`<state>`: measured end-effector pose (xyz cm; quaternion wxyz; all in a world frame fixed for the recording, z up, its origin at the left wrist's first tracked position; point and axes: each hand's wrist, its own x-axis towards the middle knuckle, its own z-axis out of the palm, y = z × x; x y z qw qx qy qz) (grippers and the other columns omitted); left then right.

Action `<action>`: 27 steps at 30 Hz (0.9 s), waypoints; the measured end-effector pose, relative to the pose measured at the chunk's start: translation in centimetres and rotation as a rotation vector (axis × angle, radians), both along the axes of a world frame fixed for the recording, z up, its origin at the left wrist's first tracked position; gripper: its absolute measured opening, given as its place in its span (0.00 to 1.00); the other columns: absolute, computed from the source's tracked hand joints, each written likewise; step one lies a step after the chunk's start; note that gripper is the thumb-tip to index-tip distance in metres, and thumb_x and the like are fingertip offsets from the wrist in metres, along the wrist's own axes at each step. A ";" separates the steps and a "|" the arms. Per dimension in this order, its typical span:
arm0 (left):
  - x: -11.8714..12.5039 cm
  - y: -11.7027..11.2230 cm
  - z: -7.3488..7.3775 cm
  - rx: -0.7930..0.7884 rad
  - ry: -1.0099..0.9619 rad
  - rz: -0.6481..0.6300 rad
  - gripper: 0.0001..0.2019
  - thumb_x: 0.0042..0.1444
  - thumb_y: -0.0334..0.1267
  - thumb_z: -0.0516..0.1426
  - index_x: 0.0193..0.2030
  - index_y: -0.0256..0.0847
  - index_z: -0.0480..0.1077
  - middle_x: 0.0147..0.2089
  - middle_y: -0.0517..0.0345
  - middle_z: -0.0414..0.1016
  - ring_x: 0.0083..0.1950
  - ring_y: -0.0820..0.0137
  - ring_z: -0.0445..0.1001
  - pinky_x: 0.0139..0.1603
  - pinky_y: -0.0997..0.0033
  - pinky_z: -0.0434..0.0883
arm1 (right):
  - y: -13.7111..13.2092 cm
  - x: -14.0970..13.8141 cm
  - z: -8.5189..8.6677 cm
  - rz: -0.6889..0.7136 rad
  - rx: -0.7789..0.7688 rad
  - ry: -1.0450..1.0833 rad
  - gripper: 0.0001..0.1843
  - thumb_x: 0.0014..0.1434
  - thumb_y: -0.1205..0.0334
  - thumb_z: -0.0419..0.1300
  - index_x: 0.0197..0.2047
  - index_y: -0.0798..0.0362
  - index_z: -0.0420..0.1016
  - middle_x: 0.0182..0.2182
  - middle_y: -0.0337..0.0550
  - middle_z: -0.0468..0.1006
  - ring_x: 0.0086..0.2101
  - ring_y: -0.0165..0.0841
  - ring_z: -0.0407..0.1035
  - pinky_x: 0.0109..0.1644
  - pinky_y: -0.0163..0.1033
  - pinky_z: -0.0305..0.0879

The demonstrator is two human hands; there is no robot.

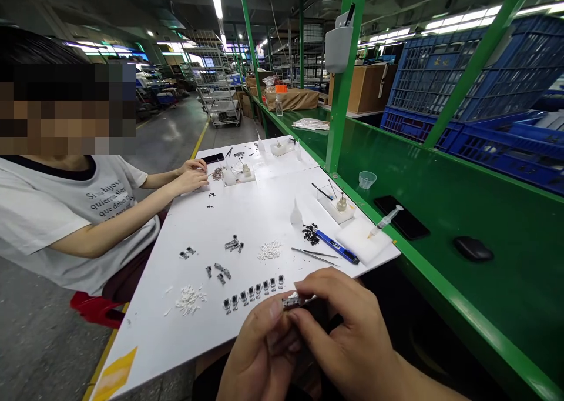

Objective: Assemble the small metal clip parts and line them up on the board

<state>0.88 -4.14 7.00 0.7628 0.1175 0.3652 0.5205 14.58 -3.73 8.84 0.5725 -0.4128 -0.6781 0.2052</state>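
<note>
Resting between the fingertips of a bare left hand (pixel 259 354) and a bare right hand (pixel 352 324), both closed narrowly, a small silver-and-dark metal part (pixel 291 300) is held at the near edge of a flat white table (pixel 220 219). Just beyond the fingers, eight small black-and-silver parts (pixel 251 294) are lined up in a slanting row, with a loose heap of slim white pieces (pixel 189 300) scattered near its left end. The table's near-left corner is marked by a strip of yellow tape (pixel 115 374). Toward the right-hand corner, room is narrowed by silver metal tweezers (pixel 315 253), a blue-handled cutter (pixel 337 247) and a white foam block (pixel 365 242), on which a clear plastic syringe (pixel 385 221) is propped, its plunger end reaching past the edge. A wider stretch of white surface is left between these tools and a co-worker's hands (pixel 191 176), placed at the table's left edge. Along the right side, the table is bordered by a long green bench (pixel 484 307), where a black flat phone (pixel 402 217) is laid.
</note>
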 end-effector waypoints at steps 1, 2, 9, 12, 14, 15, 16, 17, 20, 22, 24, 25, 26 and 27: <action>0.1 0.0 -0.1 -0.023 -0.048 -0.028 0.14 0.43 0.42 0.71 0.20 0.38 0.72 0.19 0.64 0.67 0.23 0.76 0.65 0.26 0.75 0.69 | 0.0 0.0 0.0 -0.004 -0.006 -0.003 0.13 0.53 0.77 0.64 0.41 0.54 0.78 0.32 0.43 0.81 0.33 0.33 0.76 0.37 0.35 0.75; 0.2 0.1 -0.1 -0.033 -0.082 -0.054 0.17 0.44 0.42 0.70 0.17 0.38 0.68 0.18 0.64 0.64 0.22 0.76 0.63 0.25 0.75 0.68 | 0.1 0.0 0.0 -0.005 -0.014 -0.004 0.12 0.53 0.76 0.64 0.40 0.54 0.79 0.32 0.43 0.81 0.33 0.33 0.76 0.36 0.35 0.75; 0.6 0.0 0.5 -0.004 -0.172 -0.036 0.19 0.45 0.37 0.70 0.17 0.38 0.64 0.18 0.65 0.63 0.22 0.77 0.63 0.26 0.75 0.68 | 0.1 0.4 0.3 0.022 -0.047 0.007 0.11 0.54 0.76 0.63 0.39 0.54 0.80 0.32 0.45 0.80 0.32 0.33 0.76 0.36 0.35 0.76; 0.7 -0.1 0.6 -0.029 -0.186 -0.031 0.18 0.45 0.36 0.71 0.18 0.38 0.65 0.18 0.66 0.63 0.22 0.77 0.62 0.26 0.75 0.68 | 0.1 0.4 0.5 0.021 -0.051 0.007 0.12 0.54 0.77 0.63 0.38 0.55 0.81 0.31 0.45 0.81 0.32 0.33 0.77 0.36 0.34 0.76; 0.9 -0.2 0.6 -0.057 -0.186 -0.026 0.18 0.43 0.36 0.71 0.19 0.37 0.66 0.19 0.66 0.63 0.22 0.78 0.61 0.25 0.76 0.67 | 0.1 0.4 0.5 0.024 -0.047 0.010 0.12 0.54 0.78 0.63 0.38 0.55 0.82 0.32 0.45 0.81 0.32 0.33 0.77 0.37 0.34 0.76; 1.0 -0.2 0.7 -0.067 -0.182 -0.020 0.18 0.42 0.36 0.72 0.19 0.37 0.66 0.19 0.67 0.62 0.22 0.78 0.60 0.25 0.76 0.67 | 0.1 0.4 0.5 0.026 -0.043 0.008 0.12 0.54 0.78 0.63 0.38 0.55 0.82 0.32 0.46 0.82 0.33 0.33 0.77 0.37 0.34 0.76; 1.0 -0.2 0.7 -0.074 -0.176 -0.012 0.18 0.40 0.36 0.73 0.19 0.37 0.66 0.18 0.67 0.62 0.22 0.79 0.60 0.24 0.76 0.66 | 0.2 0.4 0.4 0.025 -0.039 0.007 0.11 0.54 0.78 0.63 0.38 0.55 0.82 0.32 0.46 0.82 0.33 0.34 0.78 0.38 0.35 0.76; 1.1 -0.1 0.7 -0.080 -0.167 -0.002 0.19 0.39 0.36 0.73 0.18 0.37 0.66 0.18 0.67 0.61 0.21 0.79 0.59 0.23 0.76 0.66 | 0.2 0.5 0.4 0.024 -0.037 0.007 0.11 0.54 0.78 0.63 0.38 0.56 0.82 0.32 0.46 0.82 0.33 0.34 0.78 0.38 0.35 0.76; 1.3 0.0 0.7 -0.084 -0.155 0.032 0.19 0.38 0.35 0.74 0.18 0.37 0.66 0.18 0.68 0.60 0.21 0.79 0.57 0.22 0.76 0.65 | 0.3 0.5 0.1 0.016 -0.047 0.010 0.10 0.54 0.77 0.64 0.37 0.55 0.83 0.32 0.46 0.83 0.33 0.34 0.78 0.39 0.35 0.76; 1.3 0.1 0.6 -0.074 -0.169 0.038 0.18 0.41 0.34 0.73 0.18 0.36 0.66 0.18 0.69 0.60 0.21 0.80 0.56 0.23 0.76 0.65 | 0.4 0.4 -0.1 0.013 -0.062 0.011 0.10 0.55 0.77 0.64 0.37 0.54 0.82 0.32 0.45 0.83 0.33 0.34 0.78 0.39 0.36 0.76; 1.2 0.1 0.5 -0.058 -0.190 0.041 0.17 0.44 0.33 0.71 0.18 0.36 0.67 0.18 0.69 0.60 0.21 0.81 0.55 0.23 0.76 0.65 | 0.4 0.3 -0.2 0.012 -0.083 0.012 0.10 0.54 0.77 0.64 0.37 0.54 0.82 0.31 0.45 0.82 0.33 0.34 0.77 0.39 0.36 0.75; 1.2 0.1 0.4 -0.054 -0.202 0.039 0.17 0.45 0.33 0.71 0.18 0.36 0.67 0.18 0.69 0.59 0.21 0.81 0.55 0.23 0.76 0.65 | 0.4 0.3 -0.3 0.012 -0.093 0.013 0.10 0.54 0.77 0.64 0.36 0.55 0.81 0.31 0.45 0.82 0.33 0.33 0.77 0.38 0.35 0.74; 1.1 0.1 0.4 -0.052 -0.213 0.033 0.17 0.46 0.33 0.71 0.18 0.36 0.67 0.18 0.69 0.59 0.20 0.81 0.55 0.23 0.76 0.65 | 0.4 0.2 -0.4 0.012 -0.101 0.014 0.10 0.54 0.78 0.63 0.36 0.55 0.81 0.31 0.45 0.81 0.33 0.33 0.76 0.38 0.35 0.73; 1.1 0.0 0.3 -0.052 -0.223 0.025 0.17 0.47 0.33 0.70 0.18 0.36 0.66 0.17 0.69 0.59 0.20 0.81 0.55 0.24 0.76 0.66 | 0.4 0.2 -0.5 0.012 -0.105 0.015 0.10 0.53 0.78 0.63 0.36 0.55 0.80 0.31 0.45 0.81 0.33 0.33 0.76 0.37 0.35 0.73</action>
